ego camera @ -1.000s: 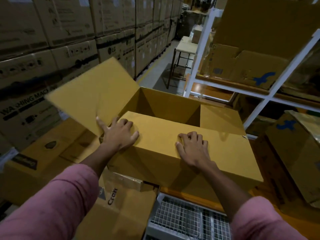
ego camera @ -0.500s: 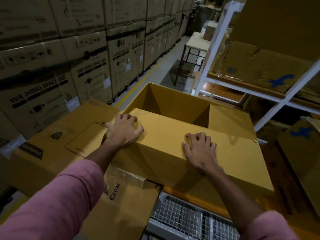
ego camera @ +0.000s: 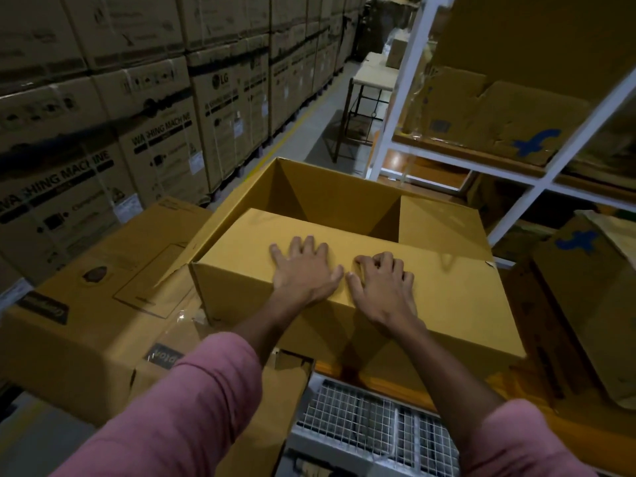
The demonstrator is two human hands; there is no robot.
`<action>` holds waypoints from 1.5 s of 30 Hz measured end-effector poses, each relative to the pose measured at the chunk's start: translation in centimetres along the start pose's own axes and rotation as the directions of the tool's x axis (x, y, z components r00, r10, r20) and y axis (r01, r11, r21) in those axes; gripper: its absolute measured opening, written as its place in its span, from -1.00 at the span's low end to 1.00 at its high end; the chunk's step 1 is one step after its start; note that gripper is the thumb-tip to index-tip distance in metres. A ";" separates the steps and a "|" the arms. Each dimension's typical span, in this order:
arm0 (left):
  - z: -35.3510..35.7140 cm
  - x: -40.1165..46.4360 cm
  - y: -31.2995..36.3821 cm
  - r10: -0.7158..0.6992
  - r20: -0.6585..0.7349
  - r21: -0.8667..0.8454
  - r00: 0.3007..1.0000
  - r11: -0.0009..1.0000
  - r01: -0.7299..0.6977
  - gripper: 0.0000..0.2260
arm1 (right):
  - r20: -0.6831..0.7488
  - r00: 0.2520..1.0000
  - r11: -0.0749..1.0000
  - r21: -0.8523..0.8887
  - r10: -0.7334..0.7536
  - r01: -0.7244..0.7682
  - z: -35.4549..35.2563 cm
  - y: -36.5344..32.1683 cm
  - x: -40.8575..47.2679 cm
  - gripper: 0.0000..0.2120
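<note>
Left hand: the left hand (ego camera: pixel 306 271) lies flat on the box's folded flap, with its fingers spread apart and nearly straight. The thumb reaches toward the other hand.
Right hand: the right hand (ego camera: pixel 382 287) sits just beside it, the two thumbs almost touching. Its fingers are bent at the knuckles and the tips press on the cardboard, gripping nothing.
Task thing: the cardboard box (ego camera: pixel 261 304) is directly under both palms. Its near flap (ego camera: pixel 454 304) is folded down beneath the fingers, and the opening starts just past the fingertips.
Beyond the right fingertips: a side flap (ego camera: pixel 442 222) lies folded in.
Hard to make out: the inside of the box is in deep shadow (contents cannot be told).
Covered: the forearms and pink sleeves (ego camera: pixel 206 390) hide part of the box's near wall.
Left of the left fingers: a printed carton (ego camera: pixel 103 304), whose label is too dim to read.
Below the wrists: wire mesh (ego camera: pixel 361 421), cut off by the bottom edge.
Far beyond the fingertips: washing-machine cartons (ego camera: pixel 155 139) and a white rack (ego camera: pixel 395 108), both cropped at the frame edges.
</note>
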State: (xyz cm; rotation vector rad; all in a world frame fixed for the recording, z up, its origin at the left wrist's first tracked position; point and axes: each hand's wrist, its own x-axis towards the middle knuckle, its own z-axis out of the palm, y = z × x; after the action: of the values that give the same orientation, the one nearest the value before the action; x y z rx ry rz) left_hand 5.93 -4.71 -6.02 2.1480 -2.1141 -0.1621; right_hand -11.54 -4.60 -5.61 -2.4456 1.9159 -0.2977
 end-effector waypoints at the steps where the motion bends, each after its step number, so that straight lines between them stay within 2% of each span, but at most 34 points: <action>1: 0.2 0.1 0.6 0.009 0.002 0.000 1.000 1.000 -0.009 -0.33 | 0.004 1.000 1.000 0.006 -0.004 0.004 0.1 0.1 0.0 -0.51; 4: 0.4 0.1 0.4 0.031 -0.005 -0.010 1.000 0.999 -0.031 -0.34 | 0.001 1.000 0.997 0.072 0.000 0.000 -0.1 1.3 0.6 -0.52; 6: 0.4 -0.1 0.0 0.045 -0.011 -0.023 0.999 0.999 -0.045 -0.35 | 0.000 0.998 0.994 0.086 0.063 -0.062 -0.7 3.9 1.1 -0.51; 12: 0.2 0.1 0.0 0.053 -0.003 -0.016 0.999 0.998 -0.053 -0.35 | 0.096 0.963 0.967 -0.057 0.253 -0.248 -2.1 13.6 -0.2 -0.43; 18: 0.7 -0.2 -0.9 0.072 0.003 -0.031 0.997 0.997 -0.072 -0.33 | 0.156 0.942 0.955 -0.060 0.297 -0.291 -2.1 12.6 -1.2 -0.38; 34: 0.8 -2.2 -2.0 0.098 0.002 -0.038 0.995 0.995 -0.097 -0.35 | 0.129 0.939 0.947 -0.052 0.320 -0.316 -1.9 11.0 -5.0 -0.34; 41: 1.0 -2.9 -1.5 0.064 -0.023 -0.027 0.998 0.998 -0.065 -0.35 | 0.136 0.941 0.951 -0.043 0.309 -0.306 -2.1 10.8 -5.3 -0.33; 45: 0.7 -3.0 -0.9 0.042 -0.025 -0.032 0.999 0.999 -0.043 -0.36 | 0.173 0.958 0.973 -0.024 0.229 -0.228 -2.3 9.9 -3.5 -0.31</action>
State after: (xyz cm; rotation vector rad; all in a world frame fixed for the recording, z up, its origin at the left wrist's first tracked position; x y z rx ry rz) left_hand 6.68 -1.71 -6.94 2.0746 -2.1273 -0.1636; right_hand -22.26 -3.42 -5.19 -2.1402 2.0929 -0.0698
